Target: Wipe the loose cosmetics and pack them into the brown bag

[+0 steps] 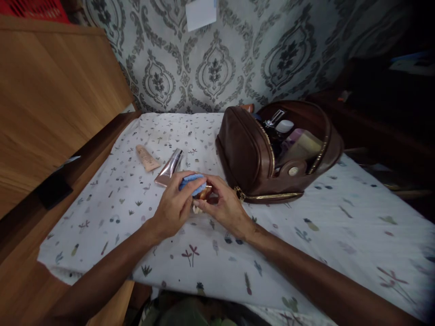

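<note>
My left hand [175,208] pinches a small blue cloth [192,183] between thumb and fingers and presses it onto a small shiny item [205,194]. My right hand [227,207] grips that item from the right; most of it is hidden by the fingers. Both hands hover just above the white patterned sheet [340,226], a little left of an open brown toiletry bag [248,154] with a gold zipper.
A beige tube [147,158] and a metallic pink tube [169,168] lie on the sheet behind my left hand. Bottles and packets fill the bag. A wooden cabinet [50,99] stands at left, a patterned wall [217,59] behind, dark furniture at right.
</note>
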Demonstrator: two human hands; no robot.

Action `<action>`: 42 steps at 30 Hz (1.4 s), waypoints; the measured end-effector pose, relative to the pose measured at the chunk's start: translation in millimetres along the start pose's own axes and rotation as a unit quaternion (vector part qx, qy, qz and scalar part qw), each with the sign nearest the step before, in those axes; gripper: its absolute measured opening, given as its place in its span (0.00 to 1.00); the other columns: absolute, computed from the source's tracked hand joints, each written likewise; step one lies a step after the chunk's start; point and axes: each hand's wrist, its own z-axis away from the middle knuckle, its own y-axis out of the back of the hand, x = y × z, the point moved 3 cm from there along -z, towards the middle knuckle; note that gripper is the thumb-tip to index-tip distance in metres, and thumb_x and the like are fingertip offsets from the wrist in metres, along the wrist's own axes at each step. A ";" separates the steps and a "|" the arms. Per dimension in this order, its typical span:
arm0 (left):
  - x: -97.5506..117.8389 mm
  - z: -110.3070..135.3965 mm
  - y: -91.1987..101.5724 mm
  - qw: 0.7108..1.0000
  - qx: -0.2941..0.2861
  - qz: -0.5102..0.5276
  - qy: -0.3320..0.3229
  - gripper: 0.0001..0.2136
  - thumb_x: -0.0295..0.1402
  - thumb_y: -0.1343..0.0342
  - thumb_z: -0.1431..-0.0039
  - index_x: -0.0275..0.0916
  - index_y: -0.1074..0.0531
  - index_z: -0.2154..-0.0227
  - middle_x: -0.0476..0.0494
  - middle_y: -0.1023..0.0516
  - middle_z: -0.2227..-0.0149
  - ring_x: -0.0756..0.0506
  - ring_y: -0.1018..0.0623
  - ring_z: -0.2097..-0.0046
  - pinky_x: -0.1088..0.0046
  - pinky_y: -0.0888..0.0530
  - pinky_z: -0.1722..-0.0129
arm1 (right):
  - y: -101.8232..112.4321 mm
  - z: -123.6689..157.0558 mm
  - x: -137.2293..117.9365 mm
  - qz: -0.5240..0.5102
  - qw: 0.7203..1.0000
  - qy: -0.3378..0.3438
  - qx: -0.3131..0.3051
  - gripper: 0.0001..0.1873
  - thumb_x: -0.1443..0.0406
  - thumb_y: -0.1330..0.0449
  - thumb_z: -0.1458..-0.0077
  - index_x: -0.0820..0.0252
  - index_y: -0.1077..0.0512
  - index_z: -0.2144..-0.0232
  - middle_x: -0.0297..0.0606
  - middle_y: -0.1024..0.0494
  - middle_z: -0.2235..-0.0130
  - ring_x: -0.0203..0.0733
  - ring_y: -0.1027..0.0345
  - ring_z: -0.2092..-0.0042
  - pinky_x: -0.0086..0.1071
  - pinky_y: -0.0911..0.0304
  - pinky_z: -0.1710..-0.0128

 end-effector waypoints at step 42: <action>-42.5 8.4 16.0 0.942 0.018 0.173 0.287 0.14 0.41 0.47 0.35 0.40 0.28 0.51 0.45 0.23 0.55 0.43 0.24 0.55 0.72 0.27 0.56 | 3.2 -0.7 -3.3 -0.144 0.987 -0.039 0.057 0.12 0.57 0.43 0.41 0.52 0.40 0.57 0.34 0.33 0.62 0.39 0.36 0.63 0.29 0.35 0.70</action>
